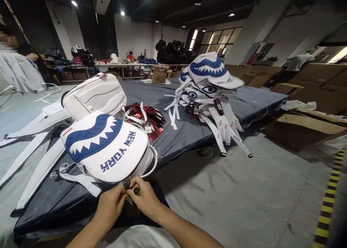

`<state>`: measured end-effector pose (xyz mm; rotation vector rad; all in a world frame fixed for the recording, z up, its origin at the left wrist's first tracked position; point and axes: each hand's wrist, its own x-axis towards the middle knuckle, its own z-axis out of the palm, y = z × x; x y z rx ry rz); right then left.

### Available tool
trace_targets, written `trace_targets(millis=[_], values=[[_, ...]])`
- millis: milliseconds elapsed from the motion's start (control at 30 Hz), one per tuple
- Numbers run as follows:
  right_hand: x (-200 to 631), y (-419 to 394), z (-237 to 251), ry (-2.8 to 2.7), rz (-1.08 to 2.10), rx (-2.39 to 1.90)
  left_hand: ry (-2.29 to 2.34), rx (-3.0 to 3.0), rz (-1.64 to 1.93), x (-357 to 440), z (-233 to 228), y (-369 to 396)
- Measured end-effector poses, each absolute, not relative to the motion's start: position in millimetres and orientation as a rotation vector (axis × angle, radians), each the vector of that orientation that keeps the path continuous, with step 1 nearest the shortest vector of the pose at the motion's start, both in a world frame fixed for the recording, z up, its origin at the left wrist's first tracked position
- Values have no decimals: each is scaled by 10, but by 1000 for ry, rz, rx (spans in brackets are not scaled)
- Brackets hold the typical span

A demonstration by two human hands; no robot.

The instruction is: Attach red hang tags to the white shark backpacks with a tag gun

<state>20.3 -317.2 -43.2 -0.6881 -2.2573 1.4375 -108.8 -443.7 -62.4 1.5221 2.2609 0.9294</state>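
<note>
The left hand and the right hand meet at the near edge of the worktop, fingertips pressed together. The right hand pinches a small dark tool with a green tip; the left hand pinches a small item against it, possibly a tag, too small to identify. Both hands sit directly below the white backpack, which lies on the worktop and bears a blue shark-mouth pattern and the lettering "NEW YORK". A red foil packet lies just behind it. A stack of matching backpacks stands well apart at the far right, straps hanging over the edge.
</note>
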Motion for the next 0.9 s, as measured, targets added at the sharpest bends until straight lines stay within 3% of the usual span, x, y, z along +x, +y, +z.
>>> trace_targets(millis=[167, 300, 467, 767, 900], values=[[251, -3162, -418, -2185, 1527, -673, 2034, 1604, 892, -1053, -599, -4421], [308, -3132, -408, -2082, 1592, -657, 2236, 1688, 938, -1012, -545, -4336], [413, -3009, -379, -1977, 1694, -693, 2056, 1716, 798, -927, -357, -4185], [440, -2634, -666, -1917, 1995, -640, 2283, 1623, 664, -773, -467, -3922], [681, -2199, -352, -2244, 1726, -440, 2208, 1287, 384, -646, 0, -3762]])
